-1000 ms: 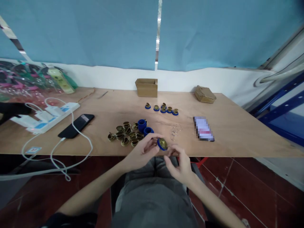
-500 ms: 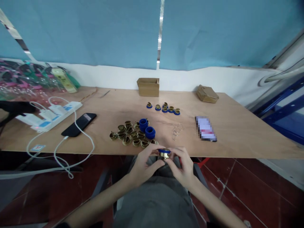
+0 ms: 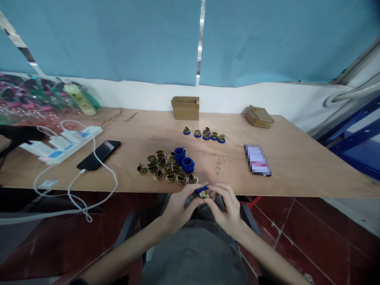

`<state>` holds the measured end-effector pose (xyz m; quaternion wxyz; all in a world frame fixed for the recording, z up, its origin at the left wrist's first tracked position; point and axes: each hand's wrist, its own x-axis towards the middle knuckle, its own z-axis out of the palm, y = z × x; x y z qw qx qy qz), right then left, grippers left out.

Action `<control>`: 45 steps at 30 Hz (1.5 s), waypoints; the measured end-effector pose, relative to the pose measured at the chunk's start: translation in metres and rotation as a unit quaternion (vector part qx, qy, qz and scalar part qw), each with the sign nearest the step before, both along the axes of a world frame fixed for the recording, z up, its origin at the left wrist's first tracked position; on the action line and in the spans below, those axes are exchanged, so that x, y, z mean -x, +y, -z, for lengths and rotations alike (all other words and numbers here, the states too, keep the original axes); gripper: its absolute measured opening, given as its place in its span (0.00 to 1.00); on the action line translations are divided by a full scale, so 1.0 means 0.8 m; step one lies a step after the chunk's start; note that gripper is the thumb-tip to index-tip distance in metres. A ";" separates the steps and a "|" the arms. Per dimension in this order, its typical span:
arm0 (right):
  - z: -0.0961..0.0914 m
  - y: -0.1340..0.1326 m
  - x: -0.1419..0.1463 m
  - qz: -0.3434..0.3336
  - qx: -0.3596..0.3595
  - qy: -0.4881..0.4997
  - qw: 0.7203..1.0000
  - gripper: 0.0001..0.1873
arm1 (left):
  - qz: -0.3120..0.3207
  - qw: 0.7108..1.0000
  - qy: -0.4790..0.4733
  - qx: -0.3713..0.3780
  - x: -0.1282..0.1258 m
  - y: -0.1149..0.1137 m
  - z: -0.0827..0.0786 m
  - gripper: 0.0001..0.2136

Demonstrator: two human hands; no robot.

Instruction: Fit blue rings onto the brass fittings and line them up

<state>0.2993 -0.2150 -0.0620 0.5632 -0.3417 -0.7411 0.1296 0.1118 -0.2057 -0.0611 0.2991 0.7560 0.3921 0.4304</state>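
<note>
A small brass fitting with a blue ring [image 3: 202, 191] is pinched between both my hands at the front edge of the wooden table [image 3: 297, 158], over my lap. My left hand [image 3: 179, 206] grips it from the left with closed fingers. My right hand [image 3: 227, 206] presses on it from the right, fingers curled. Just beyond them lies a heap of brass fittings [image 3: 162, 169] with two stacks of blue rings [image 3: 184, 159]. Further back stands a row of several brass fittings with blue rings [image 3: 204, 135].
A few wire rings [image 3: 221, 162] and a blurred phone [image 3: 257, 160] lie to the right. A black phone [image 3: 99, 155] on a white cable and power strips [image 3: 63, 144] sit at the left. Two cardboard boxes [image 3: 185, 107] [image 3: 259, 116] stand at the back.
My hands have dropped from above the table edge toward my lap, and the fitting has turned from facing me to lying edge-on. My right hand has closed onto it.
</note>
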 end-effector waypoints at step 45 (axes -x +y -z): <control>0.025 0.002 0.009 0.022 0.015 -0.009 1.000 0.14 | 0.009 0.996 -0.044 0.074 -0.003 -0.005 -0.010 0.18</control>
